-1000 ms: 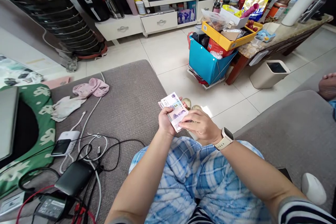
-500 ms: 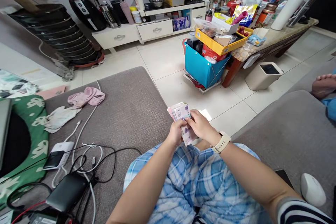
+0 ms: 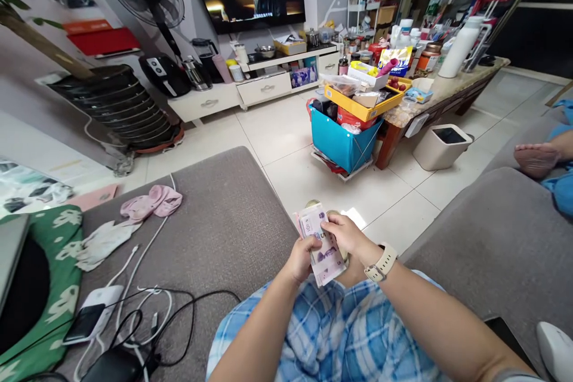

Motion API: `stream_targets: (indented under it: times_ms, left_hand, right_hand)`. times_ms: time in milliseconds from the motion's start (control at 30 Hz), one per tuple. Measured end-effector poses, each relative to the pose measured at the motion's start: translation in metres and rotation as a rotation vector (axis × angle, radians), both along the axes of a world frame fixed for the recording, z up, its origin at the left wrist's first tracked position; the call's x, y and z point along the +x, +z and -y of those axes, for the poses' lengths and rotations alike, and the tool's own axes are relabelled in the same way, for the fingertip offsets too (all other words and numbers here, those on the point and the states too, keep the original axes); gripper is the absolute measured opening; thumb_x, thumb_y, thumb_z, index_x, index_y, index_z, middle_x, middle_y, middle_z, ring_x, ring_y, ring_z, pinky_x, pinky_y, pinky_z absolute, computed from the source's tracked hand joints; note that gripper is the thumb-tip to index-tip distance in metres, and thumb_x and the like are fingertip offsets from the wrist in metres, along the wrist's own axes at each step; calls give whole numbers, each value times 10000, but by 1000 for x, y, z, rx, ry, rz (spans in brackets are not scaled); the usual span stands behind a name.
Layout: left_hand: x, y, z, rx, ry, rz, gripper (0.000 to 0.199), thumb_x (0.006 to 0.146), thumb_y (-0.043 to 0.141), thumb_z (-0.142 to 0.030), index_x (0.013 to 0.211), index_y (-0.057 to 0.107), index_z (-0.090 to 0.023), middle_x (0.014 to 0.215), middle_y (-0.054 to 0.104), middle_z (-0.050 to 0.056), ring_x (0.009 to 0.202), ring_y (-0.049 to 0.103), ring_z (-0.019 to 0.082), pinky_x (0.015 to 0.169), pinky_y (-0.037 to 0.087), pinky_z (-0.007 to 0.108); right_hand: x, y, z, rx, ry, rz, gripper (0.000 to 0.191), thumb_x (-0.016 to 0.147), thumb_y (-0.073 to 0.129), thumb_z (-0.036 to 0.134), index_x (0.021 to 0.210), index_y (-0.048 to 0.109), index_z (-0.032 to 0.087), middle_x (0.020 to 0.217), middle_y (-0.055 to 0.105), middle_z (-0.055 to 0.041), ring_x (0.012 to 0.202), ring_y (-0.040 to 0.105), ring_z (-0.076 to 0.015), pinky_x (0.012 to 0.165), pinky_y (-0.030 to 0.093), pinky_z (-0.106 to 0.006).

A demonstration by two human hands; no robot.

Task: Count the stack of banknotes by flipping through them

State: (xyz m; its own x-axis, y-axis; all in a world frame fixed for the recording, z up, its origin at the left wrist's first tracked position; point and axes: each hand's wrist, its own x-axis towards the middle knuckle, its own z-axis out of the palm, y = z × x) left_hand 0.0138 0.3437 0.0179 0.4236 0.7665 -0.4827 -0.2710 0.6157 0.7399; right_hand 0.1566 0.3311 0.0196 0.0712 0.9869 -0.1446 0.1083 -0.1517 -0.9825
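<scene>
A stack of banknotes (image 3: 323,262) is held upright above my lap, with a purple 5 note facing me. My left hand (image 3: 301,259) wraps round the stack's left side, its thumb pressed on the front note. On the other side, my right hand (image 3: 347,233) pinches the stack's right edge between thumb and fingers. Pinkish edges of other notes show at the upper left. The fingers behind the notes are hidden. A pale watch (image 3: 381,262) is on my right wrist.
Grey sofa sections (image 3: 215,221) lie on both sides. Cables, a white charger (image 3: 101,304) and a pink cloth (image 3: 152,203) rest at left. Ahead stand a blue bin (image 3: 340,140) and a beige trash can (image 3: 441,149). Another person's foot (image 3: 535,158) is at right.
The view has tilted up, so more of the television and fan shows. The notes sit a little lower in the picture, with the 5 note's face more exposed; both hands still hold them.
</scene>
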Motion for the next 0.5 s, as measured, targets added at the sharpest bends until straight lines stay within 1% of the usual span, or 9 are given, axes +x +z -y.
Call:
stream_targets:
  times_ms: [67, 167, 233, 267, 333, 400, 500]
  left_hand:
    - [0, -2, -1, 35, -9, -36, 261, 540, 649, -198, 786, 714, -140, 716, 709, 57, 646, 631, 206, 680, 518, 342]
    - [-1, -2, -8, 178, -35, -169, 302, 592, 751, -231, 886, 721, -171, 830, 729, 64, 750, 650, 215, 704, 509, 319]
    - [-2, 1, -13, 279, -2, -298, 381, 594, 820, -253, 958, 717, -208, 935, 732, 68, 823, 654, 217, 677, 495, 285]
    - [-2, 4, -15, 304, 30, -339, 398, 606, 831, -272, 985, 714, -225, 989, 727, 70, 863, 654, 218, 654, 487, 265]
    - [0, 9, -15, 279, 87, -322, 360, 668, 801, -323, 1006, 708, -243, 1070, 712, 69, 930, 653, 214, 615, 481, 231]
    - [3, 14, -12, 177, 119, -188, 305, 733, 749, -361, 1007, 695, -239, 1077, 711, 63, 932, 665, 202, 618, 509, 230]
    - [8, 16, -7, -1, 164, -25, 263, 774, 718, -348, 981, 678, -192, 933, 731, 68, 774, 680, 171, 630, 559, 262]
  right_hand:
    - [-1, 0, 0, 1, -36, -54, 259, 870, 588, 431, 749, 602, 203, 677, 590, 12, 638, 545, -171, 600, 425, -282]
    - [3, 5, 1, 76, -110, -61, 271, 862, 595, 464, 781, 611, 206, 724, 618, 2, 686, 558, -183, 638, 440, -291]
    - [6, 8, 1, 137, -180, -20, 276, 870, 588, 476, 801, 614, 211, 754, 631, -9, 714, 560, -195, 667, 450, -303]
    - [7, 9, 0, 158, -218, 8, 279, 876, 582, 483, 804, 610, 214, 758, 632, -13, 715, 556, -199, 671, 450, -308]
    - [5, 8, 0, 175, -284, 46, 289, 890, 562, 495, 807, 603, 222, 762, 634, -21, 712, 550, -208, 669, 447, -317]
    - [-1, 4, 0, 176, -323, 39, 292, 894, 555, 505, 825, 615, 228, 791, 652, -31, 741, 564, -220, 683, 453, -324]
    - [-11, -3, 2, 155, -369, -19, 293, 876, 573, 515, 845, 644, 232, 833, 682, -37, 820, 589, -239, 714, 463, -327]
